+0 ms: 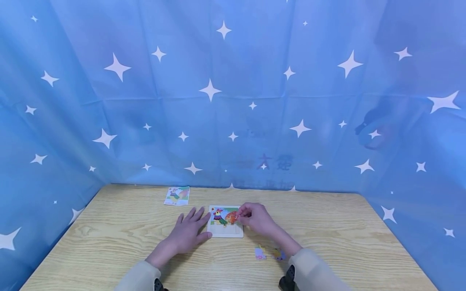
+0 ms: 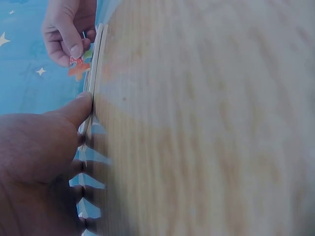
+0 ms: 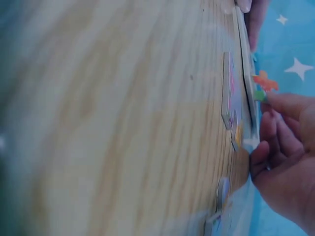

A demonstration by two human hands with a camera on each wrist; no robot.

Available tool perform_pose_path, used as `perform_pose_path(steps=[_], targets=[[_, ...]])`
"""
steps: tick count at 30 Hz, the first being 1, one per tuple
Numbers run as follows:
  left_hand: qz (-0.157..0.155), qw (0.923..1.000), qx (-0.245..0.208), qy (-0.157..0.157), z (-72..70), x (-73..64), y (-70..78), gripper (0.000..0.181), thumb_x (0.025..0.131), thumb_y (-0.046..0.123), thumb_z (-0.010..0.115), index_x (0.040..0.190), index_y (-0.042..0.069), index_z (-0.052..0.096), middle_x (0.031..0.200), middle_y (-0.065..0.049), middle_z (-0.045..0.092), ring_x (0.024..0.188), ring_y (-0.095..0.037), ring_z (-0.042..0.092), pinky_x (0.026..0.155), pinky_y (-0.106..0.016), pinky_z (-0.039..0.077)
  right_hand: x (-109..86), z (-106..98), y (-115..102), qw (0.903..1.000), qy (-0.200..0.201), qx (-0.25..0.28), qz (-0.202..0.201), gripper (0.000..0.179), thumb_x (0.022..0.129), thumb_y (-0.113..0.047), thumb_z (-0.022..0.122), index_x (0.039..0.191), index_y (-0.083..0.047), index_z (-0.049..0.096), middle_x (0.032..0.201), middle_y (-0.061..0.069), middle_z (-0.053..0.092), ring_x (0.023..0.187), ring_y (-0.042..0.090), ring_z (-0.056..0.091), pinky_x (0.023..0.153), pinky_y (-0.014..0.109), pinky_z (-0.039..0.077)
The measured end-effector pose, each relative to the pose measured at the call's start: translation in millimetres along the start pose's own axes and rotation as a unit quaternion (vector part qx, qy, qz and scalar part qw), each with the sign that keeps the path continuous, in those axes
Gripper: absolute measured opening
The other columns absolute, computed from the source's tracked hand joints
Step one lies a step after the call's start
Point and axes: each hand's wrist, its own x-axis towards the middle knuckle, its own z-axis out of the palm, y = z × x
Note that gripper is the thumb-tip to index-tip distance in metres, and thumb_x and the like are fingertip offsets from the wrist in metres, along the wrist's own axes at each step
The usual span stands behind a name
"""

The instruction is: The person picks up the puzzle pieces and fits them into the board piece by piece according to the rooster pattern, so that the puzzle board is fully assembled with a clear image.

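A jigsaw tray [image 1: 226,235] with a pale border lies on the table, partly filled with a rooster picture; bare wood shows along its lower part. My left hand [image 1: 186,232] rests flat at the tray's left side, fingers spread, thumb against the edge. Over the tray's right side, my right hand [image 1: 257,218] pinches a puzzle piece between thumb and fingertips. In the left wrist view this puzzle piece [image 2: 78,71] is orange with some green, and it stands tilted up above the tray. The right wrist view also has the puzzle piece [image 3: 266,81] at the fingertips.
Loose puzzle pieces [image 1: 260,254] lie on the wooden table [image 1: 349,238] near my right forearm. Behind my left hand is a printed rooster card [image 1: 177,196]. A blue curtain [image 1: 255,60] with white stars stands along the table's back and sides.
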Motion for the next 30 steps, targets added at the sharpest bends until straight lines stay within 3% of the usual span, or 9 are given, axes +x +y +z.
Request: perform_pose_path(steps=[7,18,24,30], targets=[[-0.009,0.9999,-0.008,-0.006,-0.8,-0.4,0.5,0.064,0.105,0.039,0.059,0.155,0.003,0.044,0.163,-0.024,0.030,0.150,-0.049,0.020,0.112,-0.076,0.013,5.5,4.7,1.8,0.9994,0.015,-0.031,-0.003,0.006,0.095,-0.001,0.070,0.099,-0.004,0.073,0.087,-0.002,0.066,0.080,0.014,0.061,0.064,0.028,0.051],[-0.001,0.9999,0.010,0.011,10.1,3.6,-12.5,0.064,0.104,0.040,0.060,0.156,0.006,0.043,0.164,-0.022,0.028,0.151,-0.049,0.018,0.113,-0.076,0.012,7.8,10.1,-1.3,0.9973,0.027,-0.069,-0.003,0.003,0.093,-0.002,0.072,0.095,-0.004,0.073,0.084,-0.002,0.064,0.075,0.012,0.058,0.061,0.026,0.048],[-0.007,1.0000,0.002,0.000,3.4,1.0,-4.1,0.065,0.104,0.039,0.060,0.156,0.004,0.043,0.163,-0.023,0.029,0.150,-0.050,0.019,0.113,-0.075,0.012,7.8,12.5,-2.5,0.9938,0.030,-0.107,-0.008,0.008,0.093,-0.002,0.074,0.087,-0.008,0.072,0.088,0.000,0.058,0.077,0.013,0.053,0.066,0.027,0.047],[-0.012,0.9999,-0.006,-0.006,-1.0,-0.6,1.1,0.066,0.105,0.041,0.059,0.156,0.003,0.043,0.164,-0.023,0.029,0.151,-0.049,0.019,0.113,-0.075,0.012,9.0,12.8,1.1,0.9923,0.029,-0.118,-0.022,0.006,0.093,-0.001,0.073,0.090,-0.007,0.072,0.088,0.000,0.058,0.078,0.013,0.054,0.067,0.027,0.047]])
